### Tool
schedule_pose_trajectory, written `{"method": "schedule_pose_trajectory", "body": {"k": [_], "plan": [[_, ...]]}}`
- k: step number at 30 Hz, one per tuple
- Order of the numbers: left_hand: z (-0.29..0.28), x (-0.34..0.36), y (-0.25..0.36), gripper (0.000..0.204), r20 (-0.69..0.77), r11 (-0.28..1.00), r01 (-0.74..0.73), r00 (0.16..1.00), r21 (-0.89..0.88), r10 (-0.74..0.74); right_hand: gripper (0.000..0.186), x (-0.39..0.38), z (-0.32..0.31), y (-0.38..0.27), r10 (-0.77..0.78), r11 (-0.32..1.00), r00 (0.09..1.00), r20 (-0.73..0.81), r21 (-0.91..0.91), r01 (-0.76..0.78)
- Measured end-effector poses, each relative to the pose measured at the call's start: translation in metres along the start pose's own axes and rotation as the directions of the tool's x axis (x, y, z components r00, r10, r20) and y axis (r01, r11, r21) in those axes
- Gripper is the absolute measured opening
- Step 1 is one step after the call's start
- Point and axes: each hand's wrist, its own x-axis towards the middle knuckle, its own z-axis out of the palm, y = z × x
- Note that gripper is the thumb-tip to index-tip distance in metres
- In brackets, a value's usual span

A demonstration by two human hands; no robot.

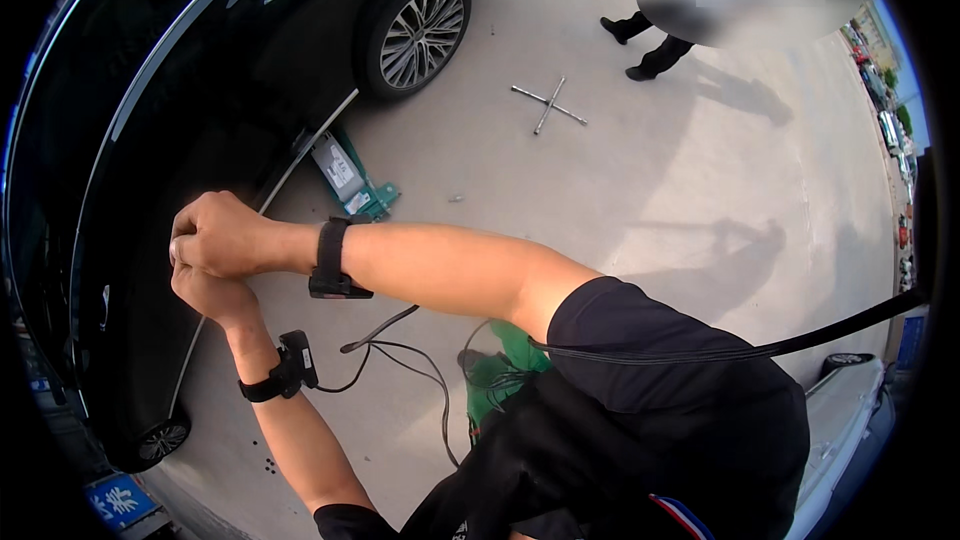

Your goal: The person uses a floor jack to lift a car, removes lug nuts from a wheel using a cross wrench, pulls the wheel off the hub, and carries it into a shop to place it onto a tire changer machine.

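Black paintwork fills the space behind the fingers: a black car [230, 125], its lower side edge running just past them. Beyond the fingers, to their right, a green jack [352, 180] sits beside the car's edge, and farther that way a cross-shaped wrench [549, 106] lies on the pavement [520, 175]. Closer to the wearer than the fingers, black cables [430, 372] trail loose; for such close two-handed work, I'd keep them clear, wrists steady, one hand bracing the other. Right hand [228, 230] and left hand [215, 295] meet, touching, their fingers [186, 243] curled and bunched together. Whether they clamp anything or touch the door, I cannot tell; a small pale glint [173, 251] shows at their left edge.
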Motion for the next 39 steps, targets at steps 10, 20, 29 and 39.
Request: {"method": "schedule_pose_trajectory", "body": {"k": [10, 20, 29, 39], "plan": [[0.004, 0.074, -0.028, 0.023, 0.042, 0.891, -0.195, 0.98, 0.409, 0.195, 0.024, 0.058, -0.017, 0.008, 0.032, 0.998, 0.999, 0.03, 0.055, -0.033], [-0.035, -0.142, 0.034, 0.01, 0.137, 0.985, 0.132, 0.984, -0.108, -0.117, 0.022, -0.142, 0.037, 0.008, -0.029, 1.0, 0.997, -0.075, 0.008, 0.03], [-0.083, -0.314, 0.028, 0.021, 0.23, 0.958, 0.277, 0.939, -0.068, -0.255, 0.009, -0.285, 0.059, 0.041, -0.033, 0.997, 0.998, 0.047, -0.07, 0.036], [-0.01, -0.055, 0.024, 0.03, -0.028, 0.998, 0.023, 0.999, 0.051, -0.022, 0.023, -0.038, 0.019, 0.006, -0.026, 1.0, 0.997, 0.077, 0.002, 0.026]]}}
